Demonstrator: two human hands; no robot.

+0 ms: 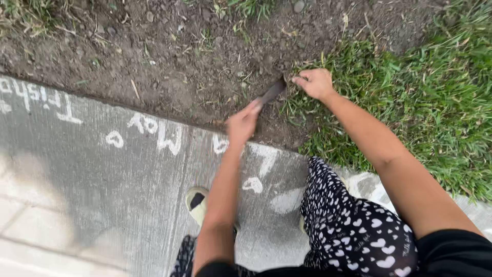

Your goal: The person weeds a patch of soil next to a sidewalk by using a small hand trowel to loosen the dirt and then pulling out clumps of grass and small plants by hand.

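A dark blade (273,92) met the soil at the grass (420,97) edge; the left hand (242,123) had its fingers wrapped round the handle, the right hand (315,82) pinched grass blades beside it, above the chalked concrete path (102,174)

Position: a single head-worn camera, above the person's arms.
Direction: steeply down, forward.
Range: close, within arm's reach of the ground.
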